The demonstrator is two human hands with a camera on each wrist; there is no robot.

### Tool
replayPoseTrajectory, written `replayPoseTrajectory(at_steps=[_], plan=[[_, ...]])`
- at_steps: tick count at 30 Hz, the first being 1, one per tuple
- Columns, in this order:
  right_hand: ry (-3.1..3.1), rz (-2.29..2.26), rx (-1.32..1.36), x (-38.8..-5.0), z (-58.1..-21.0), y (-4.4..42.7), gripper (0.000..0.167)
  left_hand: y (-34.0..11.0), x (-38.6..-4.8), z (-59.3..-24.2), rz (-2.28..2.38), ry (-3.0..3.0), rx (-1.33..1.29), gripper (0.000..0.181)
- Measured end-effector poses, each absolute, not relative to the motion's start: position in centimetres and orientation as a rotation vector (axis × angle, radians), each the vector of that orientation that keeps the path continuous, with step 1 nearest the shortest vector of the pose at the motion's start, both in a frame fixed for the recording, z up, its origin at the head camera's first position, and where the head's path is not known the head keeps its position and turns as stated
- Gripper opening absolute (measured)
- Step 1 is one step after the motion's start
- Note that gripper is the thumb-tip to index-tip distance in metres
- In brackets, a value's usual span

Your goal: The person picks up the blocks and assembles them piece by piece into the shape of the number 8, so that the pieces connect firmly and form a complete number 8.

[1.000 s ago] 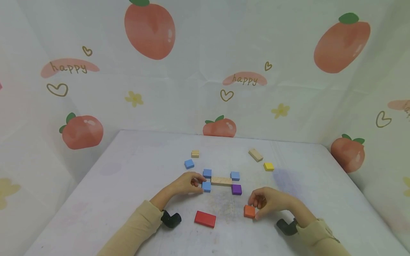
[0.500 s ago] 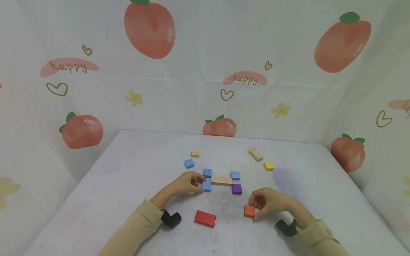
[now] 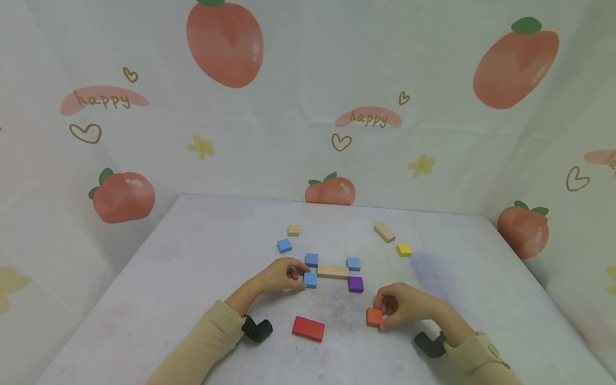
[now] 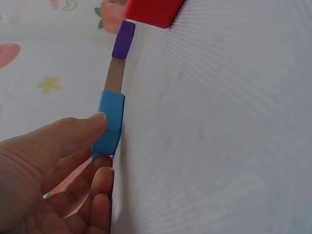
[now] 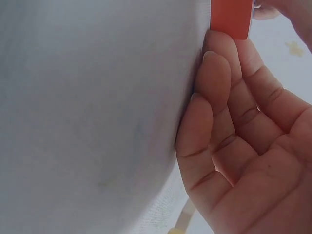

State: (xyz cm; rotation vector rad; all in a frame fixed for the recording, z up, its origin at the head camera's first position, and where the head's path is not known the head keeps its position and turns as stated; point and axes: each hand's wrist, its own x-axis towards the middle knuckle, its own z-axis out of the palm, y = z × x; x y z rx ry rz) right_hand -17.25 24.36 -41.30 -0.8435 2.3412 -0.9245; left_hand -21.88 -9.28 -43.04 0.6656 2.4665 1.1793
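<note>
My left hand (image 3: 280,276) pinches a light blue square block (image 3: 310,280) between thumb and fingers. In the left wrist view the thumb lies against this blue block (image 4: 108,122). It sits at the left end of a plain wooden plank (image 3: 332,272), with another blue block (image 3: 311,260) just behind. A third blue block (image 3: 353,264) and a purple block (image 3: 356,284) stand at the plank's right end. Nearer the front right, an orange block (image 3: 374,317) rests on the table between the thumb and fingers of my right hand (image 3: 409,305). The right wrist view shows fingertips against the orange block (image 5: 231,18).
On the white table (image 3: 202,235), a red rectangular block (image 3: 308,329) lies in front. Behind are small stacked wooden pieces (image 3: 293,230), a turned blue block (image 3: 284,246), a wooden block (image 3: 384,232) and a yellow block (image 3: 403,250). A printed cloth (image 3: 269,133) hangs behind.
My right thumb has shifted very slightly left along the orange block. The left hand and the other blocks stay where they were.
</note>
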Motion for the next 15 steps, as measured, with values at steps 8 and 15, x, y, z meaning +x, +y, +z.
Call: replayPoseTrajectory(at_steps=[8, 15], plan=[[2.375, -0.935, -0.843, -17.1, -41.4, 23.9, 0.025, -9.3, -21.9, -43.1, 1.184, 2.461, 0.668, 0.034], [2.479, -0.917, -0.869, -17.2, -41.6, 23.1, 0.022, -9.3, -21.9, -43.1, 1.192, 2.458, 0.666, 0.034]])
